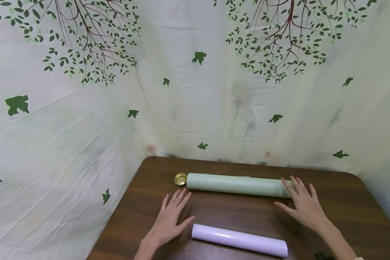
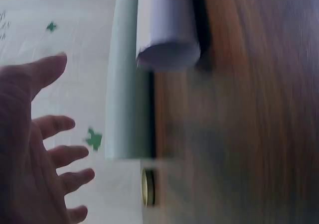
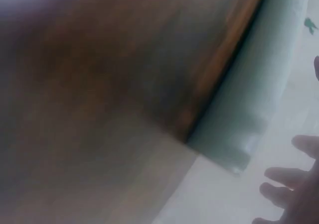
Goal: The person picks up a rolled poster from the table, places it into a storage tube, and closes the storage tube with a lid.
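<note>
A pale green tube (image 1: 234, 184) lies across the back of the brown table, and a shorter lilac roll (image 1: 240, 239) lies nearer the front. My left hand (image 1: 169, 221) hovers with fingers spread, its thumb close to the lilac roll's left end; the left wrist view shows that roll's end (image 2: 169, 56) apart from the fingers. Over the green tube's right end is my right hand (image 1: 303, 205), fingers spread. In the right wrist view its fingers (image 3: 286, 176) are apart from the tube (image 3: 239, 99). Neither hand holds anything.
A small round gold lid (image 1: 180, 179) sits against the green tube's left end. The wooden table (image 1: 143, 206) has rounded back corners. Behind it hangs a white cloth (image 1: 221, 108) printed with leaves and branches. A dark object (image 1: 323, 256) shows at the bottom right edge.
</note>
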A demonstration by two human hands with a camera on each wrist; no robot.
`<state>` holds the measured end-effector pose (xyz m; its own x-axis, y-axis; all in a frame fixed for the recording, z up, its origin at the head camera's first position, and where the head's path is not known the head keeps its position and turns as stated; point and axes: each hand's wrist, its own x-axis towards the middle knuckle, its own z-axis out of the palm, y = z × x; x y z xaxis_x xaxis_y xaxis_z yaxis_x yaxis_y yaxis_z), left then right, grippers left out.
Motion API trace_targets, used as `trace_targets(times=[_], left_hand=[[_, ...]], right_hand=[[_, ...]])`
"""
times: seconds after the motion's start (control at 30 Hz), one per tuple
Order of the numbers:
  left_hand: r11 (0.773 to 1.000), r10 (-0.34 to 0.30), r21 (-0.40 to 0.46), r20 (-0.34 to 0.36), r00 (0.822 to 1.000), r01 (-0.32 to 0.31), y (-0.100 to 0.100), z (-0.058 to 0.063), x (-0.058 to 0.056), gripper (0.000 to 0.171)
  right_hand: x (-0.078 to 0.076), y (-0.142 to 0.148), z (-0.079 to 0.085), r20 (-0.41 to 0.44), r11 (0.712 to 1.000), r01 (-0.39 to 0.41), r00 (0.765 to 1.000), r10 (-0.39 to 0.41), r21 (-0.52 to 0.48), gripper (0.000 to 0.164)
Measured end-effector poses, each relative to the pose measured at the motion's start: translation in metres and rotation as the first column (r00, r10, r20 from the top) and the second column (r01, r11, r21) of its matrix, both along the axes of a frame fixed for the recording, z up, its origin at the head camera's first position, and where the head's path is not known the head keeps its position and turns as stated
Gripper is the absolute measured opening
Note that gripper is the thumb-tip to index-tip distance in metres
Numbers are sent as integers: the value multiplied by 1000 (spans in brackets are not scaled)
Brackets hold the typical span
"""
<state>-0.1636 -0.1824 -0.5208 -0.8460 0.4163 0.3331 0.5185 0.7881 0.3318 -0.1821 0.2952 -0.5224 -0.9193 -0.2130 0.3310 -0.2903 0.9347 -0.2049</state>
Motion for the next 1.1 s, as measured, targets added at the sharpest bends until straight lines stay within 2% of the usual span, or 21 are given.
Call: trace_targets(times=[0.13,0.27,0.37,0.57,0.67,0.83,0.93,1.1], left_hand=[[994,-104,-45,-16,994,104,20,-2,5,76],[968,-223,-130,-40,974,216,39,-11,12,73],[943,-295,-167,-11,955,289,48,-19,17,69],[897,-378,-231,46,925,378,55,-27,21,60],[883,-406,-242,37,913,402,56,-27,20,56],[884,-422,-235,-25,906,405,56,-29,20,51],[894,-410,-224,-60,910,388,52,-31,19,50],[926,-356,-173,-113,928,335,31,-27,14,48]], right_hand=[[-22,-15,2,19,999,-36,999,35,29,97],[-39,-30,0,18,996,-69,998,68,58,93],[-48,-41,-5,13,992,-97,995,96,79,92],[-63,-59,-11,18,985,-143,990,142,92,92],[-67,-63,-15,13,985,-146,989,145,96,91],[-72,-64,-21,-5,986,-136,991,137,97,83],[-72,-63,-22,-21,984,-146,989,149,103,79],[-68,-52,-20,-141,977,-168,972,186,130,75]])
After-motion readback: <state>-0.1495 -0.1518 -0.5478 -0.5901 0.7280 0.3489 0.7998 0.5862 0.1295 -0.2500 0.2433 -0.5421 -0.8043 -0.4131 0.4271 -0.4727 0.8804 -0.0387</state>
